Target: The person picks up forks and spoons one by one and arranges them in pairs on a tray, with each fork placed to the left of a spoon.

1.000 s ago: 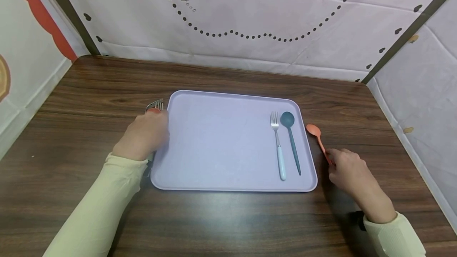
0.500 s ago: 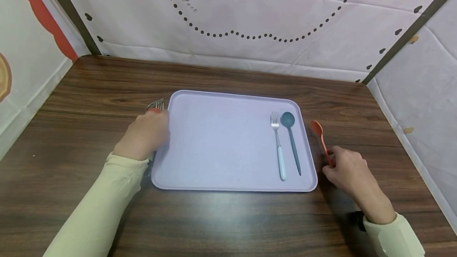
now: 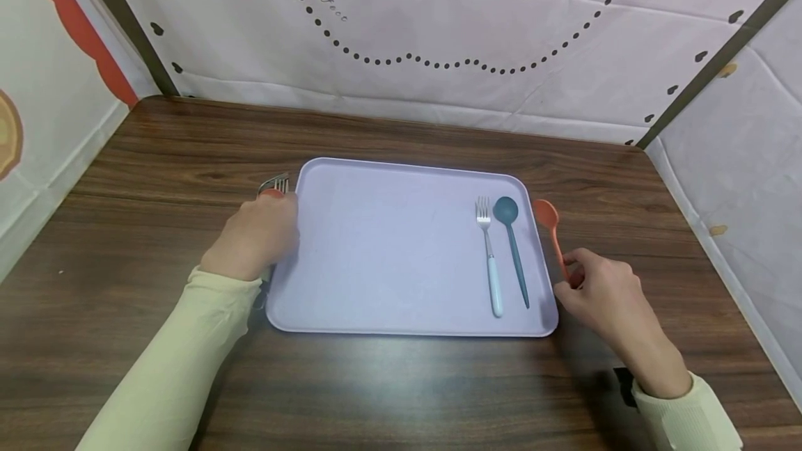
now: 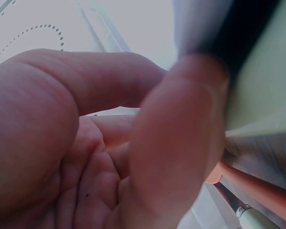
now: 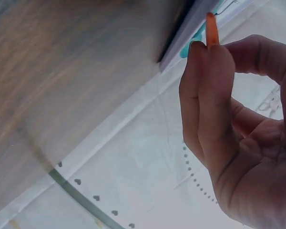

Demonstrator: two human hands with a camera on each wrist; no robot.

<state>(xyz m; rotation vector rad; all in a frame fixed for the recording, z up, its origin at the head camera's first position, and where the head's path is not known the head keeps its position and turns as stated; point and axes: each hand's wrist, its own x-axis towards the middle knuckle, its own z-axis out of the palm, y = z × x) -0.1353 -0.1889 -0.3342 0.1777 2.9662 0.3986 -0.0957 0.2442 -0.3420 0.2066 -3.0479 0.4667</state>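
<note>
A lavender tray lies on the table. My left hand is at its left edge, fingers curled, thumb and fingertips at the rim in the left wrist view. Partly hidden behind that hand are fork tines and an orange piece of cutlery. An orange handle and a pale green handle show below the fingers in the left wrist view. To the right of the tray, my right hand pinches the handle of an orange spoon, whose bowl points away, right beside the rim.
On the tray's right side lie a fork with a light blue handle and a dark teal spoon, side by side. The brown wooden table ends at a white printed cloth behind, with more cloth on both sides.
My right hand has taken the orange spoon between thumb and fingers and moved it left, close to the tray's right rim, with its bowl turning. The left hand stays put.
</note>
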